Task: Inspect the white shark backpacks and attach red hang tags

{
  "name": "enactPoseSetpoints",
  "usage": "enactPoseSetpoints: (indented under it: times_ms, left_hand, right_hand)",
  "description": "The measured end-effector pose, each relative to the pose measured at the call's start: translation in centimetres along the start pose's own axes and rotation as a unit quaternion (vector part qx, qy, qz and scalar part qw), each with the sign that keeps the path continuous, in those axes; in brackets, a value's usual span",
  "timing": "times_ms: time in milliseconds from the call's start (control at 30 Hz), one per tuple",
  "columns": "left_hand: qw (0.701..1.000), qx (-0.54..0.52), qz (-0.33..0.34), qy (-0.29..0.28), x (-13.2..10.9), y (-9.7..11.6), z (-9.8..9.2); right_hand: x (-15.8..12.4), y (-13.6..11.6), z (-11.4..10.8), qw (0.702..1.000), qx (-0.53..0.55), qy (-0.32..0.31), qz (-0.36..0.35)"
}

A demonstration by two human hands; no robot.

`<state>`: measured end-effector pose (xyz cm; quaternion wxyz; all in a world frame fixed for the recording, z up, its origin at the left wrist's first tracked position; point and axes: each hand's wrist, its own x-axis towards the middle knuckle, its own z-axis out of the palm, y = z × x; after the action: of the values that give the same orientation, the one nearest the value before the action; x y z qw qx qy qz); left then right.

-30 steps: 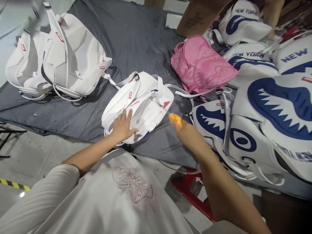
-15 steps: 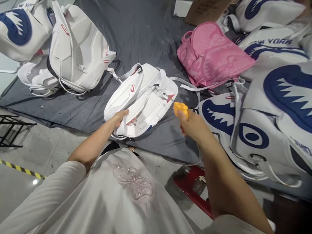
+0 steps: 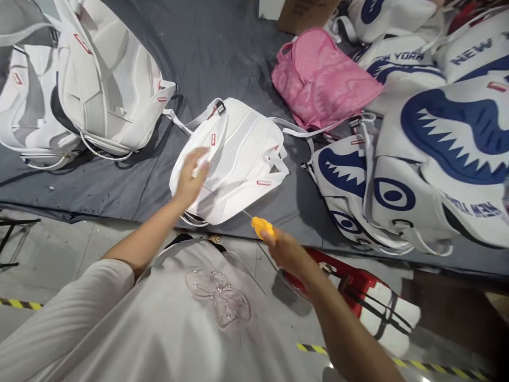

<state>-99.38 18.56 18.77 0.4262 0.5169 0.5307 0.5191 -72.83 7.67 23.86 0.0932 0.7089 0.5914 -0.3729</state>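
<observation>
A white backpack [image 3: 238, 180] lies on the grey cloth, its padded back and straps facing up. Over its left shoulder strap [image 3: 217, 146] is my left hand [image 3: 191, 178], slightly blurred, with thumb and fingers apart. Whether it touches the strap I cannot tell. Low at the right, my right hand [image 3: 282, 246] is closed around a tool with an orange handle and thin metal shaft [image 3: 263, 228]. The shaft points up-left to the lower edge of the backpack. I cannot make out its tip.
White backpacks [image 3: 115, 79] stand at the left. A pink backpack [image 3: 324, 79] lies beyond, beside a cardboard box [image 3: 304, 16]. Several white backpacks with blue shark mouths [image 3: 457, 138] are piled at the right. Below the table's edge is a red object [image 3: 350, 281] with a white part.
My left hand has shifted up the backpack and its fingers have come apart. The right hand has moved down and left with the orange-handled tool. The backpack's right strap now lies lower.
</observation>
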Motion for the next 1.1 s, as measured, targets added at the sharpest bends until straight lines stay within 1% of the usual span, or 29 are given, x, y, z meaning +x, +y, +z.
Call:
enactPoseSetpoints:
  times_ms: [33, 67, 100, 133, 167, 200, 233, 300, 400, 433, 467, 500, 633, 667, 767, 867, 933, 1000, 1100]
  left_hand:
    - [0.993, -0.033, -0.094, 0.070, 0.6, -0.6, -1.8]
    - [0.970, -0.072, -0.202, 0.115, 1.2, -1.3, -3.5]
    - [0.938, -0.109, -0.303, 0.131, 1.8, -2.2, -5.0]
    - [0.905, -0.140, -0.382, 0.122, 2.5, -3.0, -6.2]
    - [0.881, -0.162, -0.435, 0.094, 3.1, -3.7, -6.9]
    - [0.866, -0.177, -0.463, 0.059, 3.6, -4.3, -7.3]
    - [0.859, -0.186, -0.477, 0.029, 4.1, -4.8, -7.3]
    - [0.845, -0.202, -0.495, -0.014, 4.7, -5.7, -6.7]
    - [0.816, -0.262, -0.506, -0.101, 4.8, -6.8, -5.7]
    - [0.802, -0.292, -0.504, -0.133, 4.7, -7.2, -5.7]
    - [0.790, -0.321, -0.497, -0.157, 4.6, -7.7, -5.8]
    - [0.784, -0.342, -0.489, -0.171, 4.5, -8.1, -5.9]
    - [0.796, -0.363, -0.451, -0.179, 4.8, -9.5, -6.3]
    - [0.796, -0.361, -0.447, -0.190, 4.9, -9.7, -6.1]
    - [0.801, -0.346, -0.438, -0.215, 5.3, -10.1, -5.2]
    - [0.817, -0.329, -0.423, -0.211, 5.5, -10.3, -4.4]
    - [0.823, -0.325, -0.419, -0.204, 5.6, -10.3, -4.0]
    - [0.823, -0.328, -0.420, -0.199, 5.6, -10.4, -3.9]
    - [0.824, -0.334, -0.417, -0.188, 5.7, -10.3, -4.0]
  right_hand:
    - [-0.5, -0.3, 1.6, 1.000, -0.023, -0.004, 0.014]
    - [-0.9, -0.7, 3.2, 0.999, -0.045, -0.012, 0.029]
    - [-1.2, -1.1, 4.6, 0.997, -0.065, -0.012, 0.050]
    - [-1.4, -1.6, 5.9, 0.994, -0.081, -0.005, 0.072]
    - [-1.3, -2.3, 7.0, 0.992, -0.092, 0.003, 0.090]
    - [-1.1, -3.0, 8.0, 0.990, -0.097, 0.012, 0.102]
    - [-0.6, -3.8, 8.8, 0.989, -0.098, 0.018, 0.111]
    - [1.0, -5.7, 10.1, 0.990, -0.086, 0.041, 0.099]
    - [3.6, -8.3, 11.4, 0.994, -0.057, 0.082, 0.037]
    - [4.2, -8.7, 11.7, 0.995, -0.050, 0.088, 0.021]
    - [4.5, -8.9, 12.0, 0.994, -0.048, 0.091, 0.020]
    - [4.5, -8.8, 12.2, 0.994, -0.049, 0.091, 0.037]
    - [3.5, -7.0, 12.6, 0.976, -0.069, 0.102, 0.178]
    - [3.4, -6.7, 12.6, 0.972, -0.064, 0.109, 0.198]
    - [4.8, -6.7, 12.5, 0.970, -0.039, 0.122, 0.206]
    - [7.1, -7.1, 12.3, 0.970, -0.030, 0.124, 0.205]
    - [8.0, -7.0, 12.0, 0.971, -0.028, 0.121, 0.206]
    - [8.2, -6.7, 11.6, 0.971, -0.027, 0.118, 0.204]
    - [7.1, -6.1, 11.1, 0.973, -0.026, 0.118, 0.196]
